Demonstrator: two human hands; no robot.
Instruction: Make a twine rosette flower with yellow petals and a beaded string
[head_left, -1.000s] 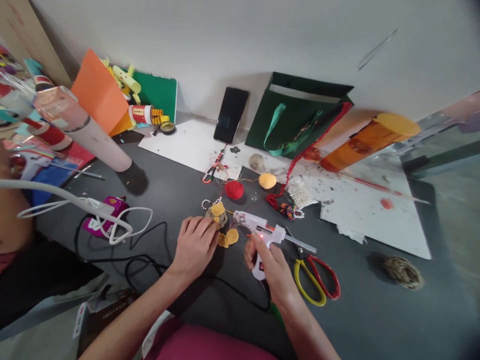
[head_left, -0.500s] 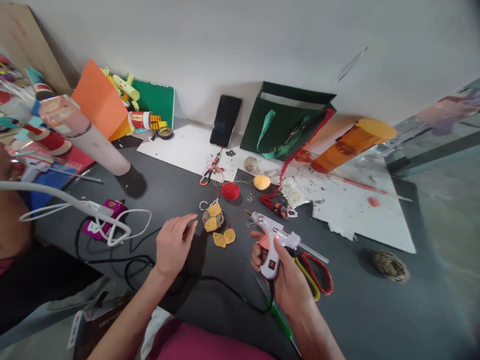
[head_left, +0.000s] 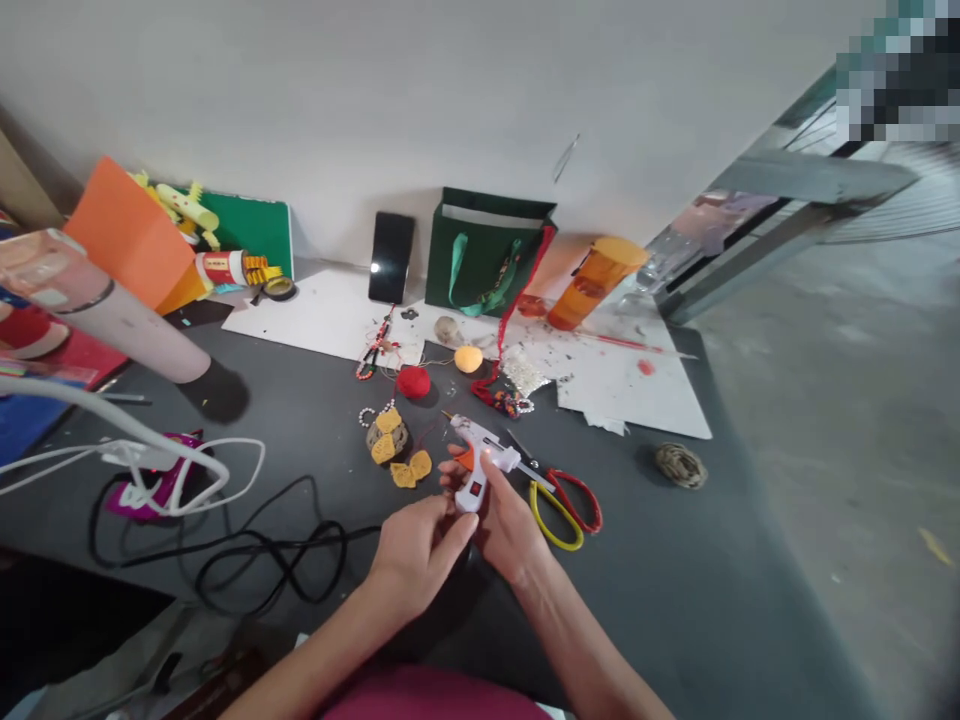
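My right hand (head_left: 504,520) is wrapped around the handle of a white hot glue gun (head_left: 474,488) with an orange trigger. The gun's nozzle points up and left, and a glue stick juts from its back end. My left hand (head_left: 420,545) is closed at the base of the handle, its thumb against it; its fingertips are partly hidden. Left of the nozzle lie yellow crocheted petals (head_left: 411,469) and a twine ball (head_left: 377,440) with more yellow petals on it. Scissors (head_left: 562,510) with red and yellow handles rest right of my right hand.
Behind are a red yarn ball (head_left: 413,381), a yellow ball (head_left: 469,359), a phone (head_left: 391,258) and a dark green gift bag (head_left: 480,255). A black cord (head_left: 300,545) coils at left near a purple power strip (head_left: 154,490). Another twine ball (head_left: 681,466) sits near the right edge.
My left hand has moved right and closed at the glue gun's handle base. The glue gun stays in my right hand. The camera view has shifted right.
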